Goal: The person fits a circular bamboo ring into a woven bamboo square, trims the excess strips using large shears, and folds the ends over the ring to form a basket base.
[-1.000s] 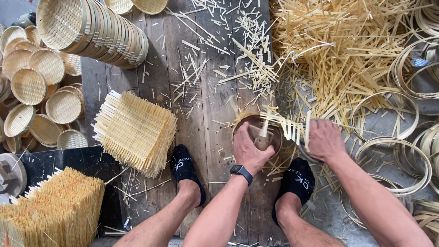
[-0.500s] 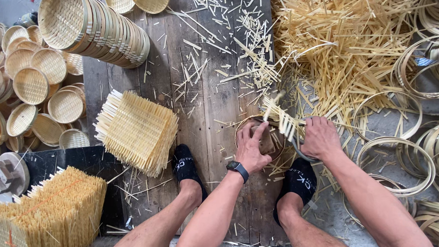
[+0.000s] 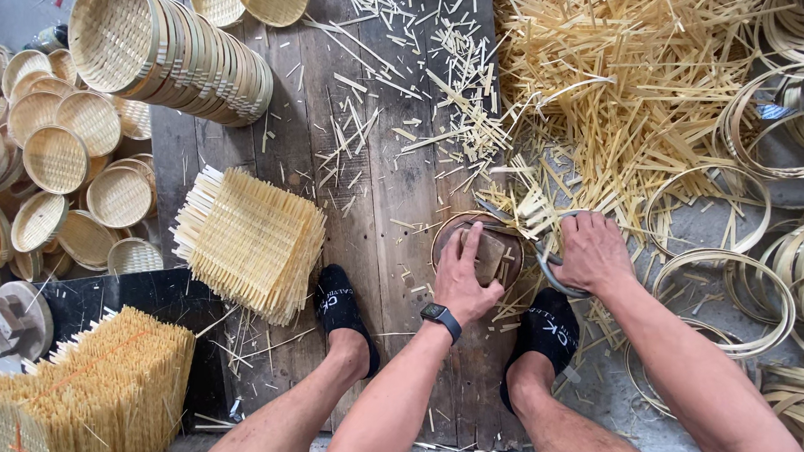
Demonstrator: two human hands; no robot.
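Observation:
My left hand (image 3: 461,276) presses a brown wooden block (image 3: 491,254) down onto a round bamboo-rimmed basket (image 3: 447,232) on the wooden planks between my feet. My right hand (image 3: 591,250) is just right of the basket, closed on grey metal shears (image 3: 547,270) whose looped handle curves under the palm. Pale bamboo strip ends (image 3: 531,204) stick out at the basket's far right edge, beside the shears. A dark watch sits on my left wrist.
Stacked round woven baskets (image 3: 170,53) lie at far left, with smaller ones (image 3: 57,157) below. Square woven mats (image 3: 252,242) sit by my left foot (image 3: 340,309), more mats (image 3: 78,393) at bottom left. Loose strips (image 3: 625,82) and bamboo hoops (image 3: 734,286) fill the right.
The strip ends that stood out around the basket's near right side are now only at its far right edge. My right hand has shifted up and away along the rim; my left hand stays on the block.

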